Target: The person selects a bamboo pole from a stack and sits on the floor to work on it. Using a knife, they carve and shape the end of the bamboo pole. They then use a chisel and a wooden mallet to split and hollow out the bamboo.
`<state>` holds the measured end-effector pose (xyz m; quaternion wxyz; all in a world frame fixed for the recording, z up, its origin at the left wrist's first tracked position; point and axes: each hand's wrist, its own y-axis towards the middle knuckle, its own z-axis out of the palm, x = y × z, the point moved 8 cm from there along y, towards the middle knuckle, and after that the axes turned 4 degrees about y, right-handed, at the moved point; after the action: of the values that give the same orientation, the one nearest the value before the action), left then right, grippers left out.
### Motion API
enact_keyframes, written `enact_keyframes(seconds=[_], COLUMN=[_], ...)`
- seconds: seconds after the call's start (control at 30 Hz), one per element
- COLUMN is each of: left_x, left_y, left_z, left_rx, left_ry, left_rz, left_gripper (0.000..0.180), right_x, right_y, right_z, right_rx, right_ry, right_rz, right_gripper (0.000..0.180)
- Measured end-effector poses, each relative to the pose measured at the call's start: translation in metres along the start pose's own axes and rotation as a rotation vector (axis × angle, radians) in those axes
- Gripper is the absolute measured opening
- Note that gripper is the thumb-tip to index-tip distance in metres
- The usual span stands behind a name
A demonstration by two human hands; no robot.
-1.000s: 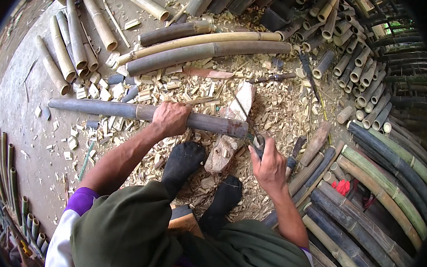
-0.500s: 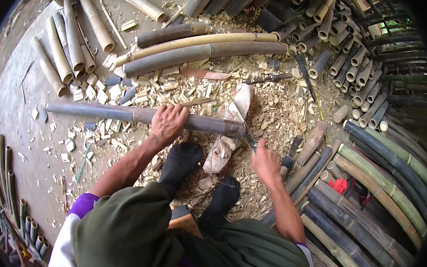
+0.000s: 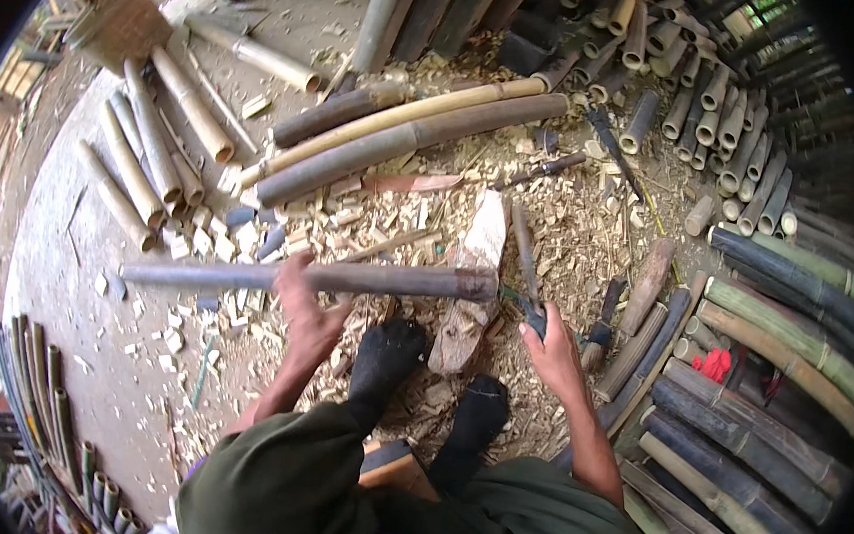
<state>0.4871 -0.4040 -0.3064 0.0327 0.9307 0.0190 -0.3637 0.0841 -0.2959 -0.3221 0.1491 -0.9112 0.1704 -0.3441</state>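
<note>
A long dark bamboo pole (image 3: 386,280) lies crosswise in front of me, its right end resting on a pale chopping block (image 3: 487,234). My left hand (image 3: 305,310) is at the pole's middle, blurred, its fingers over the pole and its thumb spread apart below it. In my right hand (image 3: 555,355) is a knife (image 3: 526,250) with a long narrow blade and a dark handle. Its blade points away from me, just right of the block and apart from the pole. My dark-covered feet (image 3: 390,359) stand on either side of the block's near end.
Wood chips (image 3: 590,230) cover the ground. Beyond the pole lie long bamboo lengths (image 3: 416,146) and a reddish flat blade (image 3: 412,182). Stacked bamboo (image 3: 735,432) fills the right side, with a red cloth (image 3: 712,365) on it. Cut tubes (image 3: 113,177) lie at the left near a bucket (image 3: 120,27).
The knife has moved right, away from the pole's end, and its blade has swung to point away from me. My left hand has loosened from its grip on the pole. The whole view has shifted.
</note>
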Motion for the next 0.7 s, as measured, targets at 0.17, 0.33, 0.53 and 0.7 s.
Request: enact_keyframes(seconds=[0.17,0.33,0.53,0.7], left_x=[0.174,0.201,0.104,-0.042], left_y=[-0.027,-0.004,0.134,0.207], left_z=[-0.012,-0.007,-0.147,-0.222], left_rx=[-0.173,-0.295,-0.242,0.007], left_ry=[-0.853,-1.072,-1.362,-1.088], left_rz=[-1.115,-1.054,-0.238,-0.005], left_gripper=[0.064,0.046,0.045,0.046], right_x=[-0.002,-0.028,-0.041,-0.041], right_y=[-0.026,-0.047,-0.065,-0.063], right_z=[0.035,0.066,0.052,0.043], right_rx=[0.146,0.1,0.03,0.001], right_ry=[1.238,1.406,1.302,1.245], right_rz=[0.304,0.424,0.461,0.406], right_gripper=[0.033,0.024,0.021,0.023])
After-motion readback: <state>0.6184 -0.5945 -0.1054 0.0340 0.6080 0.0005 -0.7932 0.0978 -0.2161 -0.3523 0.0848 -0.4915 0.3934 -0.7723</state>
